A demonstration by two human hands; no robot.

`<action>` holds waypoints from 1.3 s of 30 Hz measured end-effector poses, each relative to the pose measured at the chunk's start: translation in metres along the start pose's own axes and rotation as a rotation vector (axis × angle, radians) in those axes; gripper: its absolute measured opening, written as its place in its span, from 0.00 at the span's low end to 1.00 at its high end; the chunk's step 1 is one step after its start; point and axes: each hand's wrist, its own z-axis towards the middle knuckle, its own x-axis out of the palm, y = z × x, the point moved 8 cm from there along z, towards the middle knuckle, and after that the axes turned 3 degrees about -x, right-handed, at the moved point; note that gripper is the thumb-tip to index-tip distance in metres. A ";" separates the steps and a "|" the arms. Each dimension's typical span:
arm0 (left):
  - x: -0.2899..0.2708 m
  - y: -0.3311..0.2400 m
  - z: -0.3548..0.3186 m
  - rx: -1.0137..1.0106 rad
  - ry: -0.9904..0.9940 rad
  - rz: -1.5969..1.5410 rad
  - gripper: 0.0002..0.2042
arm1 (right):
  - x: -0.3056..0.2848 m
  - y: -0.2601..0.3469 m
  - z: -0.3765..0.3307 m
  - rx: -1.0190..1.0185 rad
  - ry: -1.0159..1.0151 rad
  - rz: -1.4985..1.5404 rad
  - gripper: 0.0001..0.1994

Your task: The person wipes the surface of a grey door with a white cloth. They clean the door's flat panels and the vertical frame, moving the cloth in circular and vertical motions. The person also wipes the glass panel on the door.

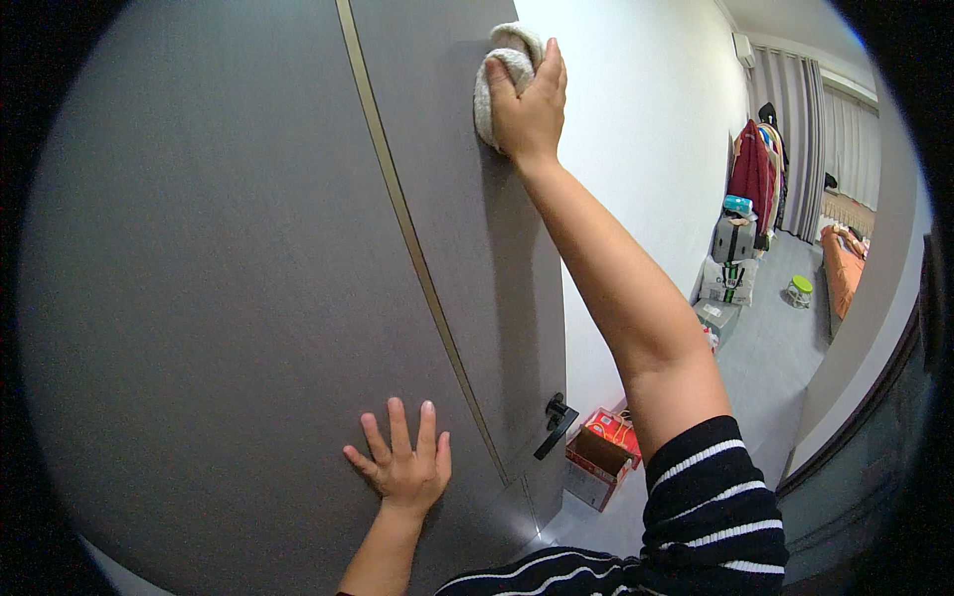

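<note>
A grey door [229,248] with a brass-coloured inlaid strip [397,204] fills most of the view. High up by its right edge, my right hand [534,109] is closed round a folded whitish cloth [487,104], which lies against the door face. My right arm is stretched upward in a black-and-white striped sleeve. Lower down, my left hand [405,467] rests on the door with its fingers spread, holding nothing. To the right of that hand is the black door handle [556,425].
A red cardboard box [603,447] stands on the floor behind the handle side. Along the white wall [636,129] are stacked bags and a grey case [733,238], below hanging clothes [755,174]. A green-topped stool [799,289] stands near a bed with orange bedding [843,266].
</note>
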 end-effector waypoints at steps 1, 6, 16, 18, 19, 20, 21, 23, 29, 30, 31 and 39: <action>0.000 -0.003 0.008 0.003 0.009 -0.020 0.27 | -0.003 -0.001 -0.002 0.050 0.019 -0.004 0.39; 0.021 -0.017 0.058 -0.030 0.099 -0.046 0.29 | 0.001 0.168 -0.068 -0.648 0.107 0.245 0.25; 0.040 -0.039 0.089 -0.010 0.009 0.154 0.37 | 0.029 0.041 0.075 -0.289 -0.076 0.046 0.27; 0.039 -0.036 0.088 -0.011 0.008 0.162 0.38 | 0.023 -0.003 0.092 0.187 0.077 -0.037 0.23; 0.038 -0.037 0.089 -0.010 0.008 0.167 0.38 | 0.023 0.007 0.091 0.059 -0.004 -0.070 0.24; 0.039 -0.038 0.089 -0.008 0.011 0.169 0.38 | 0.017 0.025 0.081 -0.068 -0.084 -0.104 0.26; 0.040 -0.038 0.086 -0.016 0.023 0.157 0.39 | 0.012 0.043 0.074 -0.194 -0.167 -0.140 0.27; 0.045 -0.039 0.086 -0.043 0.030 0.177 0.39 | 0.015 0.101 0.029 -0.475 0.045 0.164 0.24; 0.067 -0.027 0.069 -0.138 0.295 0.138 0.37 | -0.034 0.221 -0.156 -1.215 0.264 0.887 0.29; 0.073 -0.022 0.064 -0.172 0.384 0.097 0.37 | -0.034 0.222 -0.153 -1.209 0.264 0.920 0.30; 0.051 -0.033 0.076 -0.026 0.043 0.252 0.38 | -0.035 0.221 -0.143 -1.210 0.275 0.942 0.31; 0.039 -0.033 0.085 -0.023 0.021 0.177 0.41 | 0.058 0.106 0.117 -0.223 0.260 0.277 0.21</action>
